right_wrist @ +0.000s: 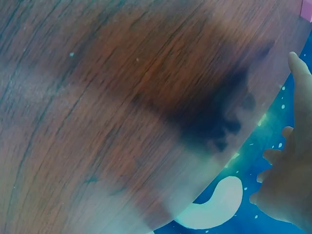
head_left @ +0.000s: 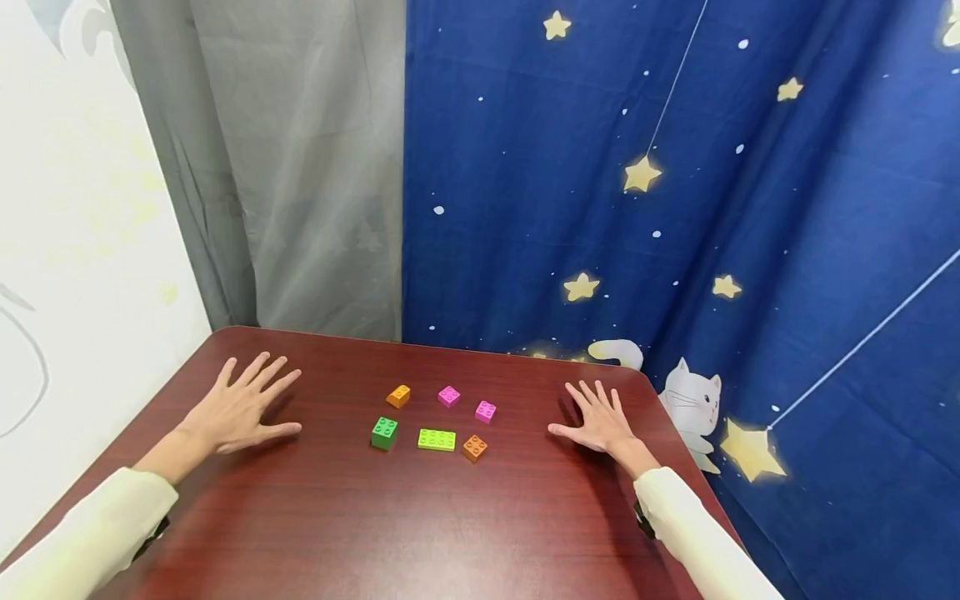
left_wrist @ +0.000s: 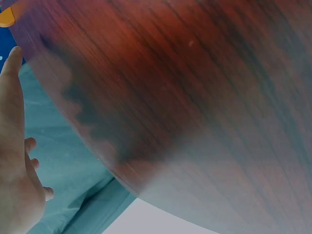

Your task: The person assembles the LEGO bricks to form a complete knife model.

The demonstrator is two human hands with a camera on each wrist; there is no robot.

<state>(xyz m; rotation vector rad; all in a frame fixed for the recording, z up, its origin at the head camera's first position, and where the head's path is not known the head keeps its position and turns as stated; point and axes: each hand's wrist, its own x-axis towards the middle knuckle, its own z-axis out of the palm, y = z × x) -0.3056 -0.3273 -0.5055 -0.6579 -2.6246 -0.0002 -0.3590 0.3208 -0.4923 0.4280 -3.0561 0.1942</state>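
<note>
My left hand is spread flat above the left side of the table, fingers straight, holding nothing. On the right side my right hand is likewise spread, with nothing in it. Between them lie toy building bricks: an orange brick, a green brick, a lime brick, a brown-orange brick and two pink bricks. All stand apart from one another. Nearest the left hand is the green brick; a pink brick is closest to the right hand. Each wrist view shows its hand's shadow on the wood.
The dark red wooden table has rounded far corners. Behind it hang a grey curtain and a blue curtain with stars and a white cat. A white surface borders the left side.
</note>
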